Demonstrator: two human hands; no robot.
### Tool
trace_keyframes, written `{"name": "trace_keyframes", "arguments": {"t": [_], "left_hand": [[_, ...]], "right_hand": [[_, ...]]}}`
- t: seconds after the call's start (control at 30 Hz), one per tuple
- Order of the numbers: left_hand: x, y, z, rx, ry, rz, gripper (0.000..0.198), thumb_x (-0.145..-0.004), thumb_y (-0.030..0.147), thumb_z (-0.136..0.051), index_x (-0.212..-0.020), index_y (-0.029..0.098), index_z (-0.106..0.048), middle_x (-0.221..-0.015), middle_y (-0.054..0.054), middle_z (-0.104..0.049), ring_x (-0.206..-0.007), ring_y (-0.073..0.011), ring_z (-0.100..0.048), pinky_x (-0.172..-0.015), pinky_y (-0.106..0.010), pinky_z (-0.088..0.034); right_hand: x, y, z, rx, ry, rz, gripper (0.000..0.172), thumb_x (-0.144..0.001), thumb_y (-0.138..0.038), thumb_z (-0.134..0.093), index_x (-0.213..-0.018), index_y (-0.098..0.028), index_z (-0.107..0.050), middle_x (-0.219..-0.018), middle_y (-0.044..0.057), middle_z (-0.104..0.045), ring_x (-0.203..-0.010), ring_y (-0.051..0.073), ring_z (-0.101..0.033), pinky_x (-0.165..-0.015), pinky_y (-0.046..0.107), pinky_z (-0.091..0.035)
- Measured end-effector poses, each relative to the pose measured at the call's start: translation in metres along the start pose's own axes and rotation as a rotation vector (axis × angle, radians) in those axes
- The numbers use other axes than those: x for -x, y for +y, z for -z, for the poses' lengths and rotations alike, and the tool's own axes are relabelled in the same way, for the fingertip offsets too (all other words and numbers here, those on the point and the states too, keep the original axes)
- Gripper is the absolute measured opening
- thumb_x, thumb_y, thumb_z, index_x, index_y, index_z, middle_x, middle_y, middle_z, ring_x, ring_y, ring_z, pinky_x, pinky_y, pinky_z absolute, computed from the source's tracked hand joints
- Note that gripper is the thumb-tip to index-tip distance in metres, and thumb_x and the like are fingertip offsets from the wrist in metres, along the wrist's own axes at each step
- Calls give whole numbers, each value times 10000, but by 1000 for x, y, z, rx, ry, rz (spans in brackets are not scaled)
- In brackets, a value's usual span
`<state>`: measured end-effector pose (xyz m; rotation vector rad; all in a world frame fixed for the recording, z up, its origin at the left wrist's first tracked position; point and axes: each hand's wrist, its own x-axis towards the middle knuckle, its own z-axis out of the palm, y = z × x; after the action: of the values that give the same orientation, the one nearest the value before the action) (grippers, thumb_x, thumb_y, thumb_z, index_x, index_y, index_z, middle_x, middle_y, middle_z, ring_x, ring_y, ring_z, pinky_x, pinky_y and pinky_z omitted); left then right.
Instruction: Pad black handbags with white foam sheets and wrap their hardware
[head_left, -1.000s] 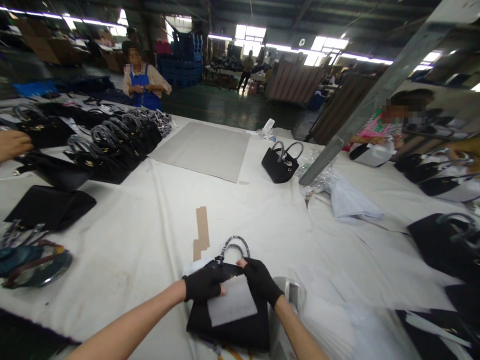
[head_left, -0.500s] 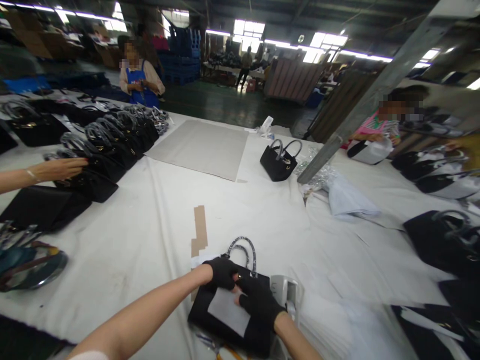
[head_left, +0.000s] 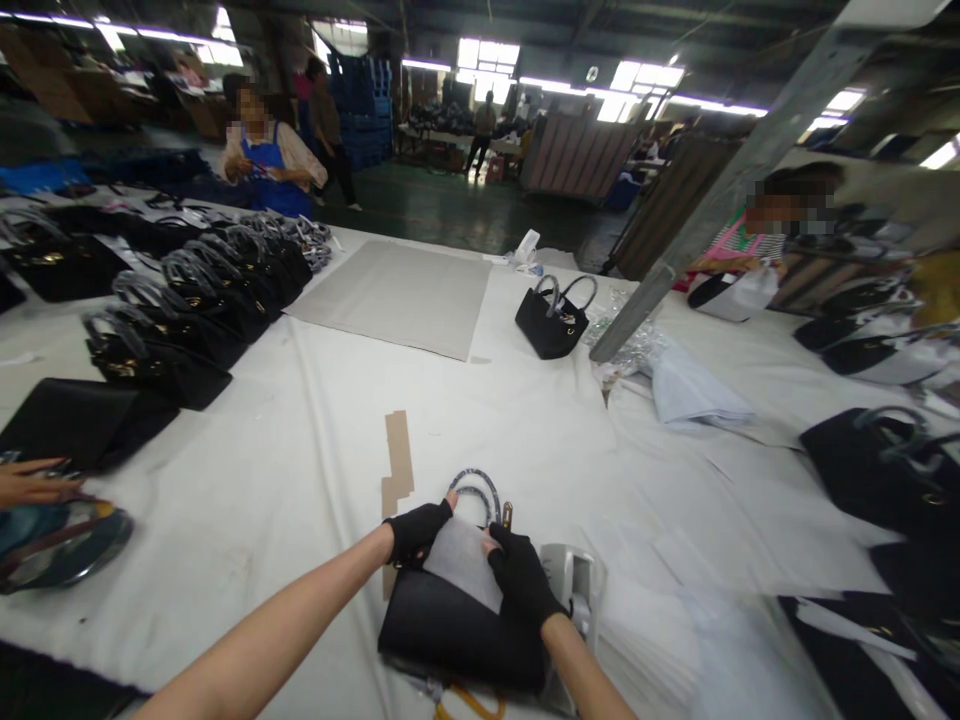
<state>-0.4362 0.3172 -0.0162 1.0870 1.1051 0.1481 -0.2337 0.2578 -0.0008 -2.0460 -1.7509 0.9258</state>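
A black handbag (head_left: 461,635) lies in front of me, its arched handles (head_left: 480,482) wrapped in clear film. Over its upper part is a thin whitish sheet (head_left: 463,562), gripped at its left edge by my left hand (head_left: 421,532) and at its right edge by my right hand (head_left: 523,582). Both hands wear black fingerless gloves, with bare fingertips closed on the sheet. A gold metal fitting (head_left: 508,515) stands up beside the handles. Close to my right hand is a grey plastic device (head_left: 581,580), possibly a tape dispenser. Yellow-handled scissors (head_left: 471,704) lie below the bag.
Rows of black handbags (head_left: 202,300) line the left, where a co-worker's hand (head_left: 34,485) reaches in. A lone handbag (head_left: 553,318) stands near a slanted metal post (head_left: 675,255). Grey board (head_left: 397,295) and brown cardboard strips (head_left: 400,450) lie on the white table. White sheets (head_left: 645,640) lie right.
My hands have moved apart from the bag's middle, and the whitish sheet has shifted up from its lower front. At left, the co-worker's hand has moved nearer from the bag row.
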Motion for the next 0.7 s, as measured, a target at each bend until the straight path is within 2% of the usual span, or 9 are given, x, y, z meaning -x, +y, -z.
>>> {"name": "trace_keyframes", "arguments": {"t": [0.07, 0.13, 0.23, 0.37, 0.47, 0.53, 0.6, 0.7], "left_hand": [[-2, -1, 1, -44, 41, -77, 606, -685, 787, -536, -658, 183, -494, -500, 45, -449, -381, -78, -353, -361, -219, -251], [-6, -5, 0, -65, 93, -110, 534, -661, 688, -651, -709, 171, -530, -531, 45, -471, -405, -81, -382, -374, -217, -272], [-14, -12, -3, -50, 120, -102, 465, -695, 612, -652, -709, 164, -531, -514, 48, -449, -400, -82, -373, -374, -219, -260], [-22, -15, -7, -58, 116, -135, 440, -669, 570, -688, -723, 150, -568, -546, 25, -504, -427, -98, -421, -385, -221, -285], [-20, -13, -5, -41, 175, -194, 499, -755, 655, -546, -765, 156, -556, -572, 24, -494, -449, -101, -421, -393, -220, -291], [-14, -12, 0, -11, 258, -244, 521, -838, 669, -380, -872, 173, -537, -623, 31, -487, -485, -103, -432, -417, -214, -320], [-8, -11, 9, -2, 311, -277, 518, -877, 644, -293, -990, 188, -512, -694, 25, -516, -540, -110, -479, -465, -211, -376], [1, -9, 20, -246, 316, -311, 538, -923, 574, -164, -1080, 183, -499, -785, -13, -590, -651, -139, -569, -572, -237, -453]], "right_hand": [[-9, -6, -2, 37, 13, -67, 428, -844, -329, -477, -1199, -150, -634, -1224, 139, -647, -1179, 266, -571, -1003, 376, -432], [-16, -11, -4, 46, 40, -84, 391, -850, -334, -482, -1176, -191, -642, -1197, 113, -666, -1144, 255, -594, -970, 366, -448], [-20, -9, -6, -31, 90, -57, 336, -821, -363, -529, -1080, -192, -656, -1114, 94, -694, -1055, 242, -629, -906, 337, -476], [-20, 6, -7, -169, 81, -37, 442, -697, -364, -661, -1082, -149, -629, -1124, 107, -674, -1040, 243, -624, -877, 313, -497], [-21, 12, -9, -117, 65, -46, 415, -705, -334, -643, -1073, -141, -636, -1118, 115, -672, -1048, 249, -619, -909, 334, -481], [-23, 13, -10, -93, 70, -49, 372, -720, -324, -628, -1047, -147, -644, -1114, 116, -672, -1055, 252, -614, -921, 347, -471], [-24, 12, -11, -84, 63, -38, 341, -725, -317, -624, -1027, -159, -650, -1096, 107, -679, -1057, 250, -612, -915, 346, -471], [-27, 11, -10, -63, 42, -21, 319, -726, -318, -629, -1006, -169, -659, -1067, 97, -687, -1054, 247, -613, -898, 336, -475]]}}
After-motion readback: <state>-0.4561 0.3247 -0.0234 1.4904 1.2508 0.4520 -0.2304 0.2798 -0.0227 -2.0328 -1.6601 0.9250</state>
